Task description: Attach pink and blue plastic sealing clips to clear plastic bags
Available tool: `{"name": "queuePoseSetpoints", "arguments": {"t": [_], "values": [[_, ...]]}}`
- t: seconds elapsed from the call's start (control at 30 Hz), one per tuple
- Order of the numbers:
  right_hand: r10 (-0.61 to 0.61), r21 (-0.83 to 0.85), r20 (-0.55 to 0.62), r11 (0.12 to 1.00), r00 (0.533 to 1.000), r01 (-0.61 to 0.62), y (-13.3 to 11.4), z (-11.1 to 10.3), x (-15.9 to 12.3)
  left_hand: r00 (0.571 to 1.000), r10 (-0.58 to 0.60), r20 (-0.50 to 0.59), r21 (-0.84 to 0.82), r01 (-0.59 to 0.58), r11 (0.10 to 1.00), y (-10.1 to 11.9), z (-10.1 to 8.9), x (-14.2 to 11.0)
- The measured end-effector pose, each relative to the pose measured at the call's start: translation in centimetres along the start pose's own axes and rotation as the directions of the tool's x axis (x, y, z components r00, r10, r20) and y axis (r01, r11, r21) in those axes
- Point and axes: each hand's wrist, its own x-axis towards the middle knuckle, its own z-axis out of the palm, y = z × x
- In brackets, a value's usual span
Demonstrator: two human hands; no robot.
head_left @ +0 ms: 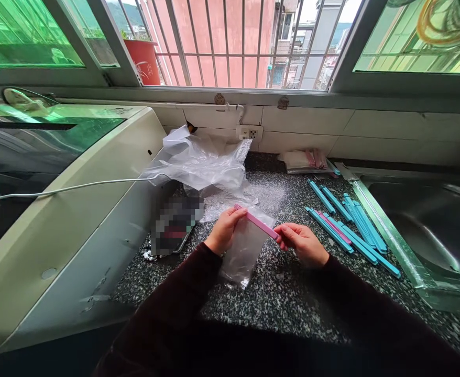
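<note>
A pink bag sealing clip (262,225) slants between my two hands, over a small clear plastic bag (242,256). My left hand (225,230) is closed on the clip's upper left end, with the bag hanging beside its fingers. At the lower right end, my right hand (298,242) pinches the same clip. Whether the clip is fastened on the bag's top edge I cannot tell. To the right of my right hand lie several blue sealing clips (361,225), with a pink clip (338,229) among them.
Crumpled clear plastic bags (210,162) lie at the back. A phone (175,225), partly blurred, rests left of my hands beside a pale appliance (108,209). A packet (304,161) lies by the wall. The metal sink (422,209) is on the right.
</note>
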Motion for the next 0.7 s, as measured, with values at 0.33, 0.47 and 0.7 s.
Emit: {"name": "queuePoseSetpoints", "arguments": {"t": [0.33,0.47,0.7], "values": [[-0.023,-0.232,0.027,0.972,0.999,0.028,-0.7,0.4,-0.3,0.990,-0.052,0.134,0.036,0.048,0.998,-0.9,-0.2,-0.1],[-0.089,-0.316,0.018,0.945,0.996,0.091,-0.4,0.3,-0.3,0.994,0.045,0.102,0.129,-0.058,0.990,-0.8,-0.3,0.2],[-0.098,-0.366,0.040,0.925,0.994,0.106,0.4,0.4,-0.2,0.984,0.120,0.134,0.385,-0.163,0.908,-0.8,-0.5,0.3]]}}
